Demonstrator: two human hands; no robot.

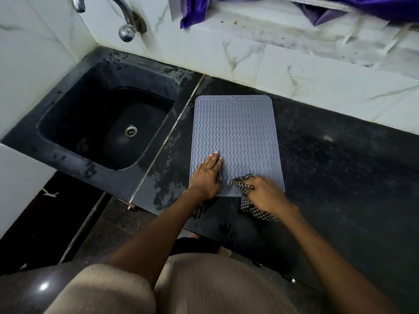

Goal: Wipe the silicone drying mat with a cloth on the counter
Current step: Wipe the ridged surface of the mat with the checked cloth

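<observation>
Head view: flat-open left hand (207,175) pins the grey ribbed silicone mat (237,141) while the right hand (266,194), gripping a checked cloth (246,206) at its near edge, likely needs a stroke farther up the mat.

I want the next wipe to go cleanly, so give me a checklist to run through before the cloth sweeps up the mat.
1. Mat lies flat on the counter: ok, the silicone mat looks flat on the black counter.
2. Mat held steady: ok, the left hand presses flat on its near left part.
3. Cloth in grip: ok, the right hand clutches the checkered cloth at the mat's near right corner.
4. Path ahead clear: ok, nothing stands on the far part of the mat.
5. Cloth damp enough: cannot tell.
6. Counter dry around the mat: not ok, wet streaks show left of it, toward the sink.
</observation>
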